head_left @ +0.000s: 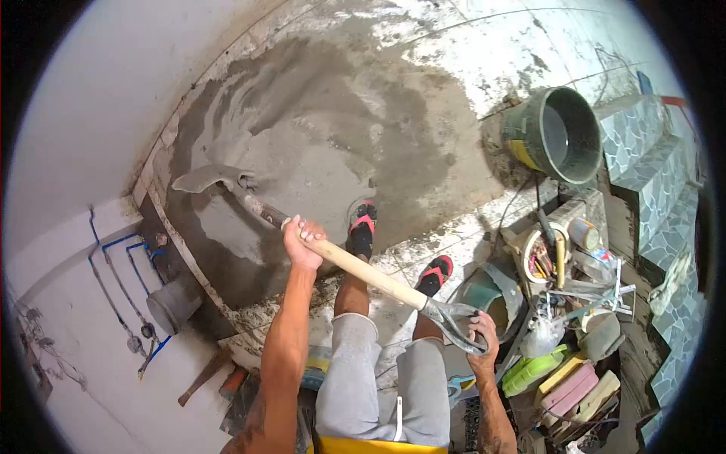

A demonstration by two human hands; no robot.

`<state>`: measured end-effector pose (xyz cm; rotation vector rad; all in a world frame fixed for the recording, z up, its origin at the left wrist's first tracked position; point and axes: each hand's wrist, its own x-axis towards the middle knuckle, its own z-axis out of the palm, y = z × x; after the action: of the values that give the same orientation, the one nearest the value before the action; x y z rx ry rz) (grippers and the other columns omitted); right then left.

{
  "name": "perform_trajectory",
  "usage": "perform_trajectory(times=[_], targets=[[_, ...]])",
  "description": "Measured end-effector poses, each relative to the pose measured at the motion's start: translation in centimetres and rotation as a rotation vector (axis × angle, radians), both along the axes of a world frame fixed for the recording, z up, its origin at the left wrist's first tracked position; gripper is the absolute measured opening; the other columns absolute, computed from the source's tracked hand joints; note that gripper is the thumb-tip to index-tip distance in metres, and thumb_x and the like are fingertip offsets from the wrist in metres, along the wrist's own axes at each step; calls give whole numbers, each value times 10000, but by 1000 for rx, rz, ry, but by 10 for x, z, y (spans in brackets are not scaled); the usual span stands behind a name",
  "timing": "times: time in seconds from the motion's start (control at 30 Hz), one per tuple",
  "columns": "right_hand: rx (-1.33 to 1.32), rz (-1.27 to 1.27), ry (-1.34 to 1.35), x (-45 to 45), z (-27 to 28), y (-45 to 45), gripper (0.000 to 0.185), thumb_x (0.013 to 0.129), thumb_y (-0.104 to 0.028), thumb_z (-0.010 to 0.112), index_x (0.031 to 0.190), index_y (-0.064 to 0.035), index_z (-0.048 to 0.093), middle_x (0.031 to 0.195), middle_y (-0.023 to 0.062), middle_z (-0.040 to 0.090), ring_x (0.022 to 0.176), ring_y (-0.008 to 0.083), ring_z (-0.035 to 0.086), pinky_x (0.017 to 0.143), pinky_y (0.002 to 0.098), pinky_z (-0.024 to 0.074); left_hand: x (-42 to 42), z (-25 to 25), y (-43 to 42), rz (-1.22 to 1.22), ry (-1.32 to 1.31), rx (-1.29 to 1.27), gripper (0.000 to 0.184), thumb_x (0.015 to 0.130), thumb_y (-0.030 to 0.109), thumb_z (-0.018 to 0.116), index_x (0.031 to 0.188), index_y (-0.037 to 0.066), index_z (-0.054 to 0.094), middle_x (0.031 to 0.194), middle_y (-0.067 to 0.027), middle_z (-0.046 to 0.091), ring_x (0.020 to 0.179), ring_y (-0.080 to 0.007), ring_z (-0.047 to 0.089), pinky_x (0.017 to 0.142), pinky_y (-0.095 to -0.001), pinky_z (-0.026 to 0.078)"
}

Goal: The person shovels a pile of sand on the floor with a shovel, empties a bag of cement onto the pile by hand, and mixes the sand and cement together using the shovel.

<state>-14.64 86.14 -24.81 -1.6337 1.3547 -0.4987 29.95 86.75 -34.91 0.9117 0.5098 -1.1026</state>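
Note:
A long-handled shovel (363,274) slants across the view, its blade (203,178) resting in wet grey mortar (302,151) spread over the floor. My left hand (303,240) is wrapped round the wooden shaft, partway down toward the blade. At the other end, my right hand (482,337) is closed on the dark D-shaped grip (456,325). The blade is coated in mortar, and its lower edge cannot be told apart from the mix. One of my feet, in a red sandal (364,219), stands at the mortar's edge; the other (436,274) is on the tiles.
A large dark bucket (556,136) stands at the right. Below it are a tub of tools (541,253), an open bucket (488,299), a green tool (533,371) and sponges (569,390). Tiled steps (650,166) rise at the far right. Blue pipes (136,265) and a grey bucket (174,304) are at the left.

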Motion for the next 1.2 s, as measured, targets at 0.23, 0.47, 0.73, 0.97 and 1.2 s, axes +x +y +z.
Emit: perform_trajectory(times=[0.23,0.47,0.73,0.97,1.2], targets=[[585,-657,-218,-76,-18,87,121,856,30,543,973,35,571,1012,109,609,1003,241,594,881,386,490,-85,-7,-61,-202,92,147,237,849,195,651,758,138,441,596,26,427,493,-111,443,520,-269,442],[688,-1080,-390,-55,-74,109,339,839,73,495,1177,47,500,1139,162,553,1044,267,573,811,474,559,-193,-135,-183,-546,-12,90,203,826,169,685,843,70,509,627,-21,479,490,-152,499,482,-327,484],[835,-1109,-418,-7,-191,140,212,844,83,497,1033,18,566,994,119,568,985,253,577,814,517,558,-157,-226,-175,-709,-66,92,227,818,193,695,835,63,511,636,-29,495,512,-156,514,482,-329,487],[828,-640,-247,20,-199,124,253,790,123,523,995,3,609,943,104,596,869,235,606,829,434,531,-27,-232,-58,-396,-38,261,269,811,216,705,814,123,452,626,22,419,556,-126,466,548,-320,477],[127,-7,-71,0,-62,98,219,634,56,658,814,-48,590,935,109,608,1050,316,548,936,421,403,1,-109,31,-170,48,44,246,877,260,548,697,140,432,544,33,380,510,-113,411,528,-264,402]])
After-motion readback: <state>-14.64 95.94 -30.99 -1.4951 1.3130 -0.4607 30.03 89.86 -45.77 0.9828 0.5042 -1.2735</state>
